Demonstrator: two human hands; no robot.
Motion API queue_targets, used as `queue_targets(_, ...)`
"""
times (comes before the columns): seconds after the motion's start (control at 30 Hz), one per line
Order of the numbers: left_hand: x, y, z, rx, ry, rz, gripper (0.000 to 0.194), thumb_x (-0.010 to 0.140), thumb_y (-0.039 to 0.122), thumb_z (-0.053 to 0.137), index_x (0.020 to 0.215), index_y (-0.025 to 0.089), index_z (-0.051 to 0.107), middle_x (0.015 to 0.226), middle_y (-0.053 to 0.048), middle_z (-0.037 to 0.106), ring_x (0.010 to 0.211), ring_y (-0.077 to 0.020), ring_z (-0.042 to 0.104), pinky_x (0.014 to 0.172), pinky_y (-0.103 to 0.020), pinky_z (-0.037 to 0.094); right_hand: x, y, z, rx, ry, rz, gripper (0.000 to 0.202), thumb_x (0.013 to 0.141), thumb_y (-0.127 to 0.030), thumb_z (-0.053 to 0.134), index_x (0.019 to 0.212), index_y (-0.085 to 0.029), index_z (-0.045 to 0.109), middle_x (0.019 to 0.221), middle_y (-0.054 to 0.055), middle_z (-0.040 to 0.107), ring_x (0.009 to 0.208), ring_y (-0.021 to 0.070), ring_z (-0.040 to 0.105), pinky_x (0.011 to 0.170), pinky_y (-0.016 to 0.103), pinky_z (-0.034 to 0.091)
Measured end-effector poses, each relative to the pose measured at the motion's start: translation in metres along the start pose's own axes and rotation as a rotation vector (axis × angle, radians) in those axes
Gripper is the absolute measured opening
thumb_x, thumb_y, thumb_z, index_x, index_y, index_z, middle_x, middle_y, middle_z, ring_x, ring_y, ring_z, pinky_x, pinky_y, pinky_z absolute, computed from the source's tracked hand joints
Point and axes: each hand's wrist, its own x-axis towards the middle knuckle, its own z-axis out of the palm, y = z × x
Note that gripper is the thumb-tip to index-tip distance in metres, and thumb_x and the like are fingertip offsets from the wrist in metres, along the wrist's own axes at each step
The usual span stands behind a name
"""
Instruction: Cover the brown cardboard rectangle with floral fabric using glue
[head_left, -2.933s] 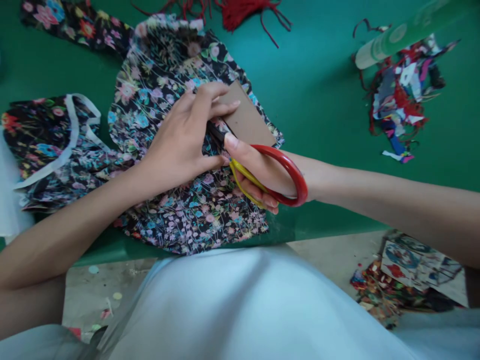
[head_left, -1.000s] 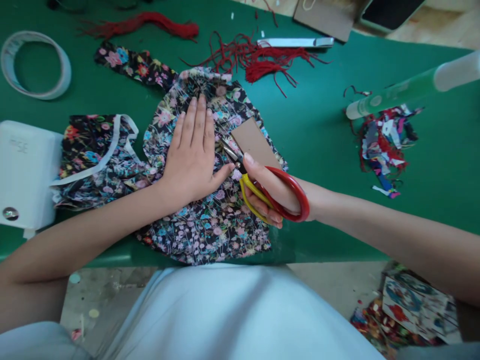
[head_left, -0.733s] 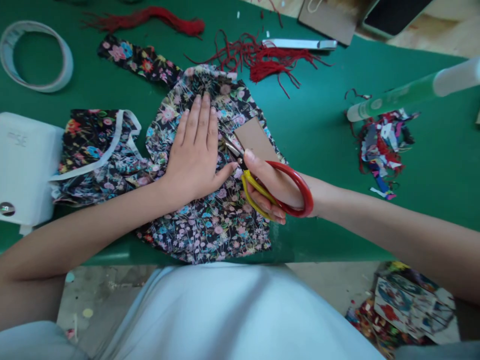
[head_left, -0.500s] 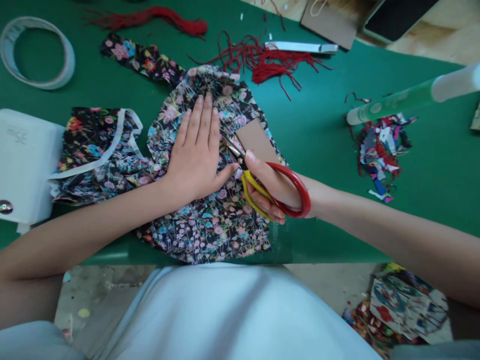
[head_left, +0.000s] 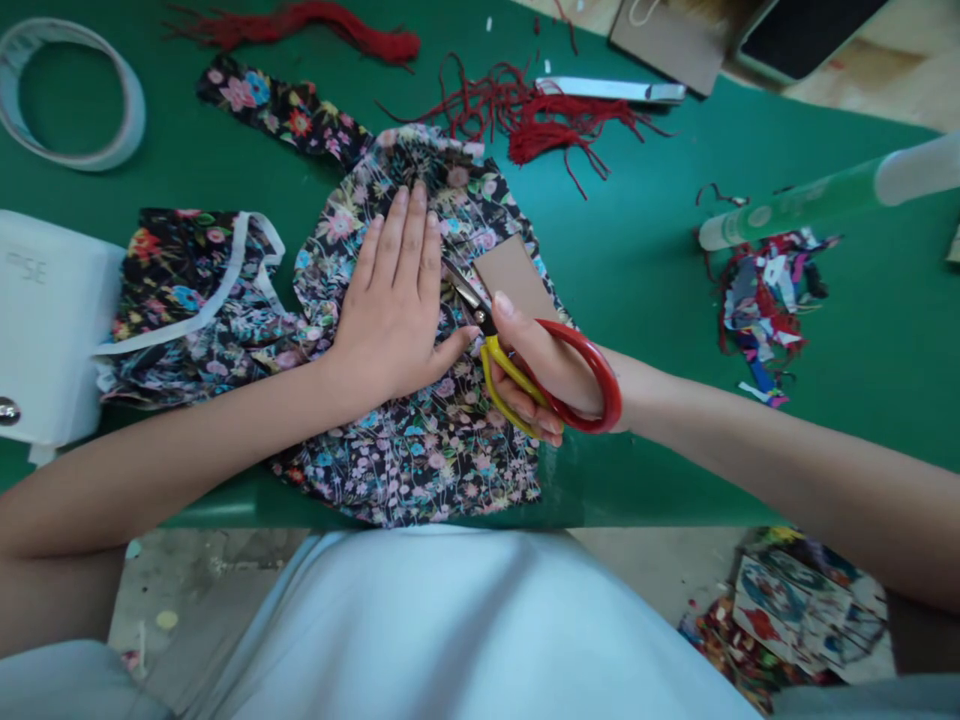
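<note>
Two bare hands are working over a floral cloth (head_left: 420, 450), which is lying spread on a green counter (head_left: 637, 260). The left hand (head_left: 394, 310) is resting flat on it, fingers straight; the right hand (head_left: 546, 365) is keeping its grip wrapped around scissors (head_left: 491, 350), beside a brown card (head_left: 516, 275). Work seems to be underway; what is remaining isn't showing.
</note>
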Motion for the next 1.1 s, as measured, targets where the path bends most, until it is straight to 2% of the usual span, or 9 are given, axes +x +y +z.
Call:
queue_targets(0.1,0.0,0.001,0.0,-0.001,0.013,0.003,0.088,0.084,0.066,0.047,0.154,0.015,0.033,0.164,-0.01,0.026,0.155,-0.036,0.004,0.127,-0.059,0.002,0.001,-0.001,0.003,-0.014,0.026,0.005,0.085,0.078,-0.092,0.015,0.041,-0.021,0.041,0.029,0.001,0.037,0.027,0.0089,0.038,0.033,0.025,0.033)
queue_targets(0.2,0.0,0.001,-0.001,0.014,-0.011,-0.011,0.09,0.084,0.067,0.047,0.154,0.012,0.032,0.164,-0.012,0.024,0.155,-0.0362,0.003,0.128,-0.058,0.001,0.001,-0.003,0.003,-0.003,0.046,-0.004,0.084,0.076,-0.094,0.017,0.041,-0.021,0.039,0.029,0.0,0.036,0.027,0.0082,0.039,0.035,0.024,0.035)
queue_targets(0.43,0.001,0.0,-0.001,-0.006,-0.032,-0.014,0.093,0.083,0.067,0.049,0.155,0.011,0.03,0.165,-0.012,0.022,0.155,-0.0376,-0.001,0.127,-0.059,-0.001,0.0,-0.002,-0.001,0.068,-0.004,-0.027,0.079,0.086,-0.085,0.016,0.044,-0.021,0.039,0.033,0.001,0.04,0.031,0.0103,0.042,0.035,0.025,0.035)
queue_targets(0.6,0.0,0.0,-0.001,0.005,-0.023,-0.009,0.09,0.084,0.067,0.048,0.154,0.013,0.031,0.165,-0.011,0.023,0.155,-0.0368,-0.001,0.127,-0.059,-0.001,0.001,-0.004,0.0,0.027,0.03,-0.011,0.083,0.081,-0.089,0.013,0.043,-0.021,0.042,0.034,0.001,0.042,0.03,0.0096,0.042,0.036,0.025,0.039)
queue_targets(0.7,0.001,-0.001,0.0,0.017,-0.042,-0.024,0.094,0.083,0.068,0.049,0.154,0.01,0.029,0.166,-0.013,0.019,0.155,-0.0358,-0.002,0.128,-0.057,-0.002,0.003,-0.005,0.001,-0.008,0.029,-0.022,0.085,0.081,-0.09,0.013,0.042,-0.02,0.044,0.032,0.001,0.041,0.029,0.0095,0.043,0.038,0.025,0.04)
queue_targets(0.83,0.002,-0.004,0.003,0.077,-0.028,-0.016,0.106,0.081,0.073,0.048,0.153,0.0,0.024,0.166,-0.019,0.01,0.155,-0.0363,0.001,0.128,-0.054,-0.002,0.005,-0.006,0.003,0.001,0.051,0.004,0.085,0.076,-0.094,0.018,0.04,-0.02,0.04,0.028,0.001,0.036,0.026,0.0089,0.038,0.03,0.023,0.031)
queue_targets(0.9,0.002,-0.004,0.004,0.094,-0.013,-0.014,0.106,0.081,0.074,0.046,0.152,-0.001,0.024,0.165,-0.02,0.011,0.155,-0.0364,0.003,0.127,-0.053,-0.001,0.005,-0.006,0.002,0.033,0.047,-0.009,0.082,0.076,-0.093,0.021,0.04,-0.021,0.039,0.028,0.0,0.035,0.026,0.0087,0.038,0.03,0.023,0.032)
queue_targets(1.1,0.0,-0.003,0.003,0.049,0.002,0.015,0.091,0.084,0.064,0.049,0.154,0.008,0.029,0.165,-0.016,0.019,0.155,-0.0379,0.003,0.127,-0.057,0.001,-0.007,-0.002,-0.006,-0.027,0.009,-0.04,0.079,0.083,-0.087,0.023,0.044,-0.021,0.04,0.031,-0.001,0.039,0.028,0.0091,0.04,0.033,0.024,0.035)
